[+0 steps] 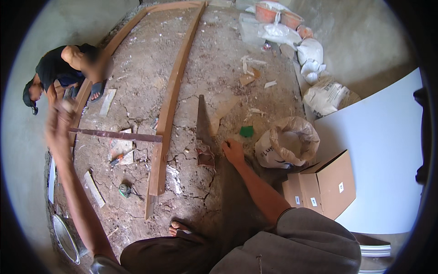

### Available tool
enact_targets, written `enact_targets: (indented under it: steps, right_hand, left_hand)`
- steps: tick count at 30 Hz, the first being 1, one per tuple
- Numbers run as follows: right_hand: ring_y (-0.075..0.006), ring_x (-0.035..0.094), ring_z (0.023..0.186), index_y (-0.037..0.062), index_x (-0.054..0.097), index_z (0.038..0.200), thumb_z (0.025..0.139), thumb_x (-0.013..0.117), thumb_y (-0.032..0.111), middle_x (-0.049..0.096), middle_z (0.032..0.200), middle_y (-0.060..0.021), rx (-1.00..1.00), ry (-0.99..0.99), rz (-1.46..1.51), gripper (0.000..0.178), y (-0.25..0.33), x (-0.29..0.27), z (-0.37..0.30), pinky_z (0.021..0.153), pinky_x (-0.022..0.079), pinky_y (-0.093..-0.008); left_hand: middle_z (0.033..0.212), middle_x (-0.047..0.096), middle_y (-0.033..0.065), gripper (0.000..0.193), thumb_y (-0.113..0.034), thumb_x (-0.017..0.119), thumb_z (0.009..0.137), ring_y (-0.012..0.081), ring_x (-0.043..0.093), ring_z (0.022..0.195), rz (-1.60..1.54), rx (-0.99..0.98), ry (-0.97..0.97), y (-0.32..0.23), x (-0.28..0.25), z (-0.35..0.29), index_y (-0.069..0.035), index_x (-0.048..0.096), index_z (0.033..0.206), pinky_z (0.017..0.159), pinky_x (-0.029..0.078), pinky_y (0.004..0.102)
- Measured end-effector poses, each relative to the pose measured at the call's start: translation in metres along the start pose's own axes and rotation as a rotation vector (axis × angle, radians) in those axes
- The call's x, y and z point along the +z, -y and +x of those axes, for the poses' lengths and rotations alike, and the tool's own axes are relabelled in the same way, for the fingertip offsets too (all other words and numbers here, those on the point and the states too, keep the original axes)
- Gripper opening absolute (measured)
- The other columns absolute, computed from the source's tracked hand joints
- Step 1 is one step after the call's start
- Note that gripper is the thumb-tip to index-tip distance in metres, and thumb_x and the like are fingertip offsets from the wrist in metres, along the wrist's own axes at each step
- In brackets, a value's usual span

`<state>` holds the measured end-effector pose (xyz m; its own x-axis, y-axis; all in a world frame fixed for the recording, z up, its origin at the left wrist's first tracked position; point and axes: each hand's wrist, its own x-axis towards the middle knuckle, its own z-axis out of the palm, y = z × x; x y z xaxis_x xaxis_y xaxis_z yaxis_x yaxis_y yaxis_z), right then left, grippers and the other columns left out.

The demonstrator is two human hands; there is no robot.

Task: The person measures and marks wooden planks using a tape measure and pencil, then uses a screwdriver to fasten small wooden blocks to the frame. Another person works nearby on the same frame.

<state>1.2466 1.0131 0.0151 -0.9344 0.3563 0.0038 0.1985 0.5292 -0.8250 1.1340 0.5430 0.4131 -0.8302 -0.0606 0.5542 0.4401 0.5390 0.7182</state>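
My left hand [60,119] is raised at the left, in front of the co-worker's arms. Motion smears its fingers, and whether it holds anything cannot be made out. Low over the dirt floor, my right hand [234,151] is closed, with a small dark bit showing at its fingertips. A handsaw [202,121] with a reddish handle lies just left of that hand. Farther left runs a long wooden beam [172,93], joined near its close end by a dark reddish crosspiece [116,134] reaching toward a second beam [122,33].
A co-worker [59,64] crouches at the far left beam. A tape measure [124,189] and an orange-handled tool [117,159] lie on the cracked floor. At right stand an open paper sack [269,153], a cardboard box [335,182] and a white panel [378,150]. Bags [310,50] line the wall.
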Motion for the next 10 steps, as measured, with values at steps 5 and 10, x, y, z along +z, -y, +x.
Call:
enact_targets:
  steps: [5,10]
  right_hand:
    - [-0.0206,0.066,0.067,-0.001,0.072,0.097,0.096,0.064,0.026,0.068,0.076,-0.0132,-0.084,-0.094,-0.185,0.028,-0.007,0.008,0.005,0.065,0.051,-0.0372]
    - [-0.0174,0.061,0.064,0.0022,0.07,0.092,0.1,0.06,0.028,0.065,0.072,-0.007,0.078,0.171,0.149,0.028,0.017,0.016,0.004,0.062,0.049,-0.0371]
  left_hand:
    - [0.139,0.063,0.0152,0.07,-0.006,0.08,0.085,0.0271,0.065,0.118,0.116,-0.481,0.7,0.12,0.018,-0.211,-0.003,0.051,0.149,0.1,0.053,0.0394]
    - [0.148,0.053,0.0249,0.085,-0.033,0.085,0.083,0.0404,0.051,0.136,0.639,-0.419,0.761,0.132,0.008,-0.376,-0.004,0.045,0.152,0.115,0.041,0.0456]
